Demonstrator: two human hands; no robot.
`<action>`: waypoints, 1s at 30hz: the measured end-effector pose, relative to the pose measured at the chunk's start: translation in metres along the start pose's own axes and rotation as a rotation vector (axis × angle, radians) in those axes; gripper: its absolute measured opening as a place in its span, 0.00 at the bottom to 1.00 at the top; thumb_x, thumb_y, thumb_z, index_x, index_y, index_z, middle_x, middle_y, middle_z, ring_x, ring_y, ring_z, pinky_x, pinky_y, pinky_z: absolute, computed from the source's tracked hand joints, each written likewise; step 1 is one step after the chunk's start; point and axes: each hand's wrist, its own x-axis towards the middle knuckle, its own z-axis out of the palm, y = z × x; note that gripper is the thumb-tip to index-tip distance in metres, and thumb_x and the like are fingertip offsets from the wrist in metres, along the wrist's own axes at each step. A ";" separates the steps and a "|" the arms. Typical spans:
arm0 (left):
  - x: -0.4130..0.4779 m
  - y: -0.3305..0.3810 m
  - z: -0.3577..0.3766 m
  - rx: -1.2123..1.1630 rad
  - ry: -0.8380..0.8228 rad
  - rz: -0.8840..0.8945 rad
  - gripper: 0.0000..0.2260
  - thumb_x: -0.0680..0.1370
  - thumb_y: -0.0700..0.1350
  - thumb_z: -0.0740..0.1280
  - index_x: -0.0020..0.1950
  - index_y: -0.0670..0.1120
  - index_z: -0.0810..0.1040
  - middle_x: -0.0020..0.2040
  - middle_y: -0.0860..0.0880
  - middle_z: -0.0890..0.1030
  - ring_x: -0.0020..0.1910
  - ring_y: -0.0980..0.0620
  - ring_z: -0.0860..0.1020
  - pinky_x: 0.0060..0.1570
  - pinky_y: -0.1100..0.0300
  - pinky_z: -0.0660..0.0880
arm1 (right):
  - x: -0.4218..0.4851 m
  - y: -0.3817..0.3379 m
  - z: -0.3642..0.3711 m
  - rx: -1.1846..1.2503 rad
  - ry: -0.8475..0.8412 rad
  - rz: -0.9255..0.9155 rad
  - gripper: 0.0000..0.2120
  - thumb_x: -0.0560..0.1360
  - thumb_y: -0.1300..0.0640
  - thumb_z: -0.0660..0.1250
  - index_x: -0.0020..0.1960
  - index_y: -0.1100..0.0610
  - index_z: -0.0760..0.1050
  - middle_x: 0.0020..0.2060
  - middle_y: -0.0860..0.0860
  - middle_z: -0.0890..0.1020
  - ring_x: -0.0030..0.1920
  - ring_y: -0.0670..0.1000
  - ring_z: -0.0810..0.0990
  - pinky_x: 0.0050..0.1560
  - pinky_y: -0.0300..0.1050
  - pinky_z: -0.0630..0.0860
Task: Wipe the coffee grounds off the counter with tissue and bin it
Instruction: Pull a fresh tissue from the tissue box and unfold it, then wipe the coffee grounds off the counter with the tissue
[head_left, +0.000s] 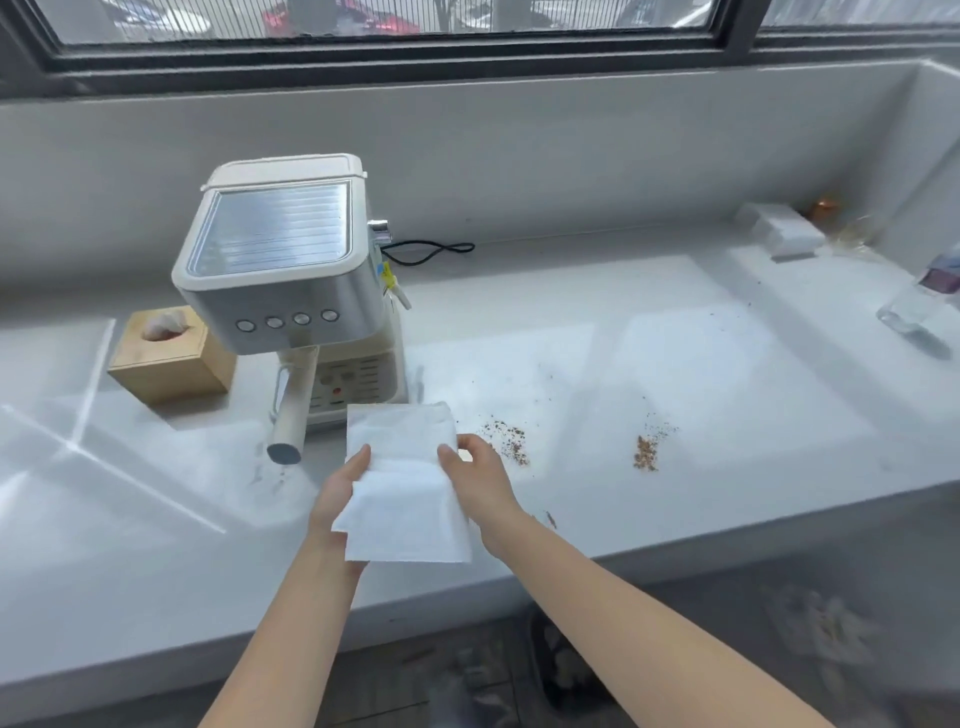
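Note:
A white tissue (402, 488) is held flat above the counter's front part, folded over itself. My left hand (340, 493) grips its left edge and my right hand (475, 475) grips its right edge. Brown coffee grounds (511, 444) lie on the white counter (701, 374) just right of my right hand. A second small heap of grounds (647, 452) lies further right, with scattered specks beyond it. A few grounds (550, 518) sit near the front edge by my right forearm.
A cream and steel coffee machine (283, 265) stands left of centre, its portafilter handle (293, 410) pointing at me. A wooden tissue box (166, 358) is to its left. A glass (914, 306) and a white block (784, 231) are at the far right. A dark bin (566, 670) stands below the counter.

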 end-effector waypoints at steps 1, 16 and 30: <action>0.005 0.002 0.002 0.031 0.023 -0.001 0.18 0.79 0.54 0.59 0.58 0.41 0.75 0.40 0.42 0.86 0.36 0.45 0.85 0.39 0.51 0.79 | 0.000 0.003 -0.002 -0.004 -0.009 0.019 0.08 0.79 0.53 0.61 0.55 0.54 0.72 0.45 0.46 0.81 0.39 0.45 0.81 0.33 0.36 0.75; 0.043 -0.039 0.074 -0.040 0.288 0.104 0.11 0.80 0.49 0.60 0.53 0.44 0.77 0.41 0.47 0.86 0.36 0.45 0.84 0.37 0.52 0.78 | 0.023 0.030 -0.125 -0.282 0.019 -0.162 0.05 0.79 0.57 0.59 0.54 0.50 0.71 0.40 0.48 0.82 0.40 0.45 0.79 0.42 0.39 0.75; 0.067 -0.086 0.079 0.221 0.834 0.820 0.23 0.80 0.41 0.53 0.74 0.55 0.61 0.74 0.53 0.64 0.72 0.52 0.63 0.69 0.59 0.61 | 0.057 0.090 -0.342 -1.428 0.282 -0.262 0.28 0.81 0.46 0.49 0.78 0.51 0.46 0.79 0.49 0.47 0.78 0.54 0.46 0.74 0.62 0.47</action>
